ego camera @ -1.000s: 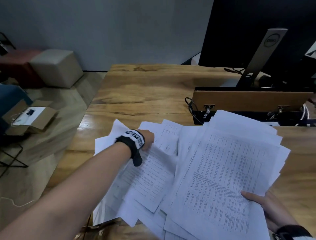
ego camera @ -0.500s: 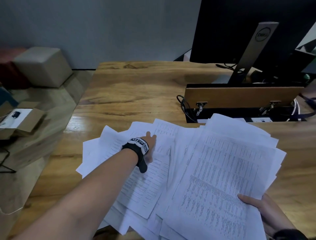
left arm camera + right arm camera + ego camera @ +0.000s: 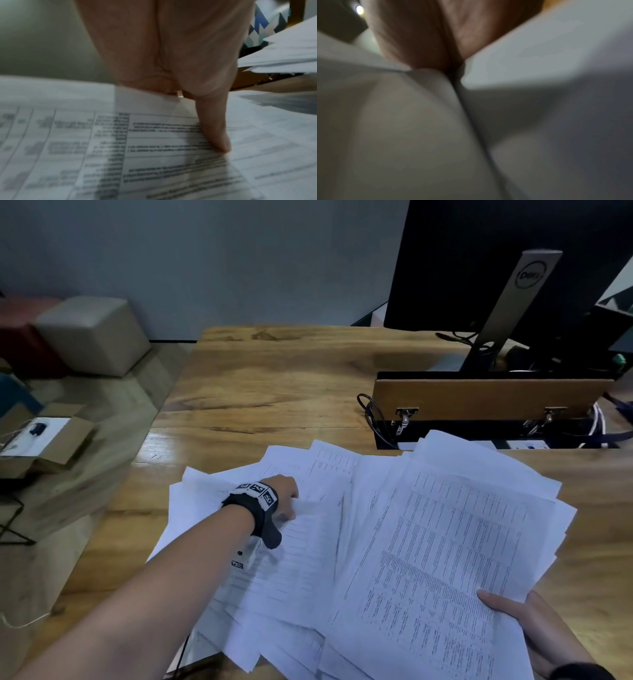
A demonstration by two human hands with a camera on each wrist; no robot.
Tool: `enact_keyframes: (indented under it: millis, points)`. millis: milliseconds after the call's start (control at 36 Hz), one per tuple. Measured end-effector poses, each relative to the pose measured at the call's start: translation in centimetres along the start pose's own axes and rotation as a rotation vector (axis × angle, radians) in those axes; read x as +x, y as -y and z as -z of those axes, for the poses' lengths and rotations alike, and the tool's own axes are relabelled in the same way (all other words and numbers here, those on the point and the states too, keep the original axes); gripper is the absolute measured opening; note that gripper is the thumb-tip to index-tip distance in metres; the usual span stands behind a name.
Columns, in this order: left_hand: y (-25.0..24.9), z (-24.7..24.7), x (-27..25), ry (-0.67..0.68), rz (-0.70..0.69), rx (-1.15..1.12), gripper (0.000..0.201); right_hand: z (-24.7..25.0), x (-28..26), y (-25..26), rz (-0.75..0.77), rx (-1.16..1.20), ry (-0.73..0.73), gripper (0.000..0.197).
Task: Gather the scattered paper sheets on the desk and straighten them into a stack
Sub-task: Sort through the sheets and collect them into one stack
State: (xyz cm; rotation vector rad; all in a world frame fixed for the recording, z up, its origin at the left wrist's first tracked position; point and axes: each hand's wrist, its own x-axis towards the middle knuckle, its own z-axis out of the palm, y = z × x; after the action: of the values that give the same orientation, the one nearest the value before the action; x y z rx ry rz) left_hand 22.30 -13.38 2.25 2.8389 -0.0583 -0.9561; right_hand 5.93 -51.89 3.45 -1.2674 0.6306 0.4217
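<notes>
My biggest risk: the loose printed sheets (image 3: 291, 559) fanned across the lower centre slide off the desk (image 3: 274, 392) edge if I drag carelessly. My left hand (image 3: 286, 496) pinches one sheet, thumb (image 3: 214, 129) on top. My right hand (image 3: 534, 631), lower right, grips the gathered bundle (image 3: 445, 559).

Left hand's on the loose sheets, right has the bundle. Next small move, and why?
Probably draw the left hand rightward, sliding the loose sheets toward the bundle that the right hand grips. Its thumb presses on a printed page, and those sheets lie fanned out across the desk, not yet squared.
</notes>
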Motion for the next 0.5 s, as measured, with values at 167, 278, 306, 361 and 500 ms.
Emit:
enact_keyframes:
  millis: [167,278,306,361,500]
  points:
    - [1.0,0.6,1.0,-0.096,-0.008,-0.034,0.037,-0.5,-0.1,0.1,-0.008,-0.022,0.003,0.040]
    - [0.4,0.5,1.6,-0.114,-0.063,-0.137,0.052,-0.4,0.0,0.0,-0.010,-0.029,-0.004,0.037]
    - [0.2,0.5,1.8,-0.105,-0.062,-0.179,0.051,-0.4,0.1,-0.1,-0.010,-0.027,-0.009,0.038]
    - [-0.4,0.7,1.7,-0.075,-0.020,-0.237,0.047,-0.3,0.3,-0.2,-0.015,-0.018,-0.013,0.038]
    - [-1.1,0.5,1.2,-0.029,0.084,-0.376,0.041,-0.6,0.3,-0.1,-0.015,-0.017,-0.020,0.038]
